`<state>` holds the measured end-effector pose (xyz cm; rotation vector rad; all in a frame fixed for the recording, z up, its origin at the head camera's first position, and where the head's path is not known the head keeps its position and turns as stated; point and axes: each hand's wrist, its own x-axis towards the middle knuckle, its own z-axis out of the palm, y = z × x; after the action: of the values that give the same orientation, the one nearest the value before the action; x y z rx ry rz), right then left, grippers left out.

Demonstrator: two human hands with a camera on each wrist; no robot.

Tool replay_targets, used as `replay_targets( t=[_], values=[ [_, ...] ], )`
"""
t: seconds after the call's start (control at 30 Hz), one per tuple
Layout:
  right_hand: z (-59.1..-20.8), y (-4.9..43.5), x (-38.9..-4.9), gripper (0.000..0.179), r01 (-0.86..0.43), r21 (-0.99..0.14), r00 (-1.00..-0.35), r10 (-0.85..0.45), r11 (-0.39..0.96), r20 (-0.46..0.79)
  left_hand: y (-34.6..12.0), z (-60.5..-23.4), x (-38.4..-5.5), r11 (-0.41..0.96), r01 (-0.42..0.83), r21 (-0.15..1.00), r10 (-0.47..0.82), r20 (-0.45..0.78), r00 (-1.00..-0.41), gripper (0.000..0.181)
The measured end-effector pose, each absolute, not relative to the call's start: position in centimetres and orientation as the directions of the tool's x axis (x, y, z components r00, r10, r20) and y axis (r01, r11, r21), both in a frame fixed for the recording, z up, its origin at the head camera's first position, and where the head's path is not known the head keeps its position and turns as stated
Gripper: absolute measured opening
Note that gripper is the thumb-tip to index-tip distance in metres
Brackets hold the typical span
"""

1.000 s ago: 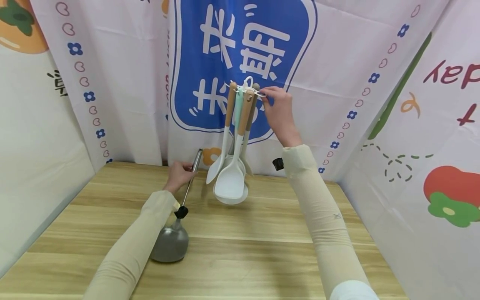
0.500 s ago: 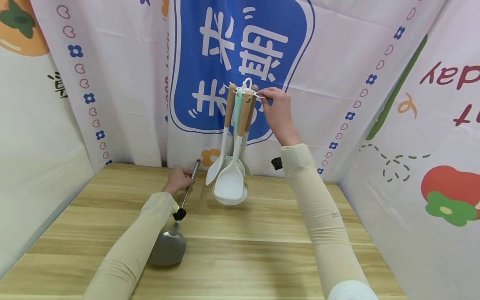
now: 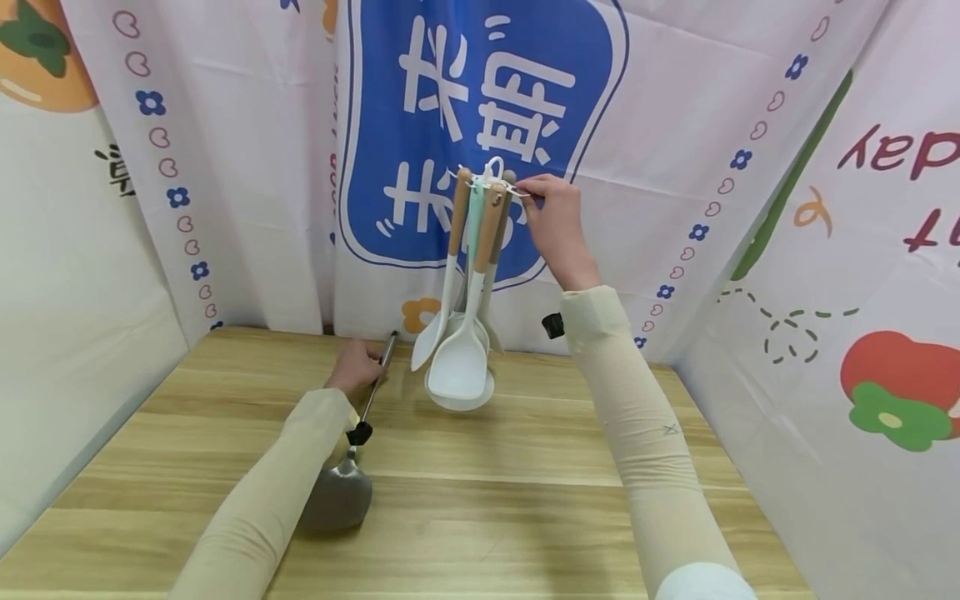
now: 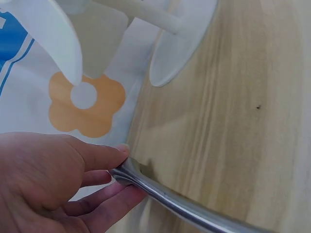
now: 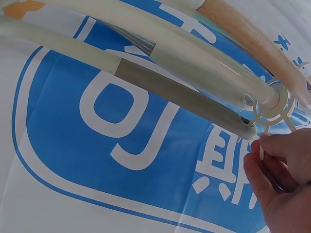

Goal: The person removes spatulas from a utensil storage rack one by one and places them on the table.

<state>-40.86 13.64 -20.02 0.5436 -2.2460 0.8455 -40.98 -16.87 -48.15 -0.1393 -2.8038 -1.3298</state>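
Observation:
Near the back left of the table, my left hand [image 3: 357, 365] pinches the far end of a metal wok spatula [image 3: 341, 498], whose wide blade points toward me. In the left wrist view, thumb and fingers close on its steel handle [image 4: 182, 205]. My right hand [image 3: 558, 232] pinches a hook at the top of a white utensil stand [image 5: 210, 65], seen in the right wrist view beside a grey-brown handle [image 5: 170, 94]. From the stand hang several utensils, among them a white turner [image 3: 459, 368] with a wooden handle and one with a mint-green handle [image 3: 476, 212].
The stand's round white base [image 4: 187, 53] is low at the back of the wood-grain table [image 3: 525, 508]. A printed cloth [image 3: 652, 108] rises behind the table, with more cloth on both sides. A black strap piece [image 3: 553, 325] shows at the right wrist.
The left hand and the handle end of the wok spatula have come down lower toward the table. The right hand keeps its hold on the stand's hook.

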Motion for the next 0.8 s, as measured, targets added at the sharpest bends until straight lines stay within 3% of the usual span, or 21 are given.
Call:
replay_targets(
  t=[0.27,0.8],
  values=[
    [-20.08,13.68,-40.81,0.021,-0.585,-0.405,-0.681,-0.154,0.703,0.716,-16.94,-48.68,-40.85,0.647,0.091,0.757,0.07,0.061,-0.996,0.014],
    [-19.66,13.77,-41.09,0.023,-0.55,-0.413,-0.712,-0.149,0.725,0.686,-16.88,-48.73,-40.93,0.621,0.086,0.779,0.075,0.049,-0.996,0.017]
  ],
)
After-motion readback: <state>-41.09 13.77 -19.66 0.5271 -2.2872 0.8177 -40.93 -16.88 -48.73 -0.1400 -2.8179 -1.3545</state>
